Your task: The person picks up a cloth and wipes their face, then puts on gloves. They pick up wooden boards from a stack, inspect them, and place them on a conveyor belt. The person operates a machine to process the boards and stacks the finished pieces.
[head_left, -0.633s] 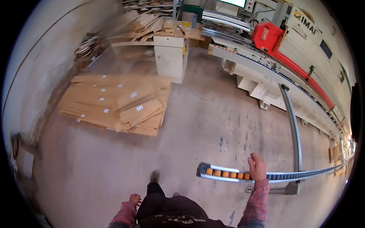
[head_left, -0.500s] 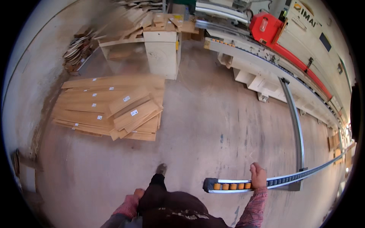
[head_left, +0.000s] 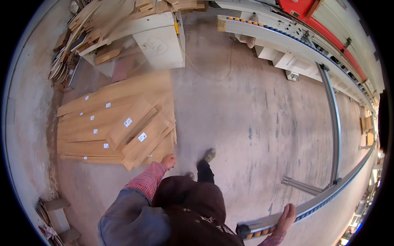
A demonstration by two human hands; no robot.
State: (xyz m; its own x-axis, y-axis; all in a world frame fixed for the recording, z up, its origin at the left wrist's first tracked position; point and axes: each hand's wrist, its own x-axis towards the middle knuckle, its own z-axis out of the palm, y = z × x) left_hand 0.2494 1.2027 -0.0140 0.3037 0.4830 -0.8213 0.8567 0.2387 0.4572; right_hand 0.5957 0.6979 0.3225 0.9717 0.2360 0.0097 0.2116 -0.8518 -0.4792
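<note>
My left hand (head_left: 168,162) hangs at the near right corner of a low spread of wood-coloured panels (head_left: 88,107); its fingers are curled in, and nothing shows in them. Narrower boards (head_left: 148,135) with white labels lie askew on top of that spread. At the lower right my right hand (head_left: 286,218) overlaps the near end of a long roller rail (head_left: 315,201). Its fingers are loosely bent with nothing visible between them. Whether that hand touches the rail I cannot tell.
A large machine with a red cover (head_left: 303,14) and white base runs along the far right. A metal crossbar (head_left: 335,127) links its edge to the roller rail. At the far left stand a white cabinet (head_left: 160,43) and piled offcuts (head_left: 65,61). A loose cable crosses the floor (head_left: 230,106).
I have stepped forward and the view has turned downward. My left hand has swung up and forward to beside the panels. My right hand has come lower in view, still over the rail.
</note>
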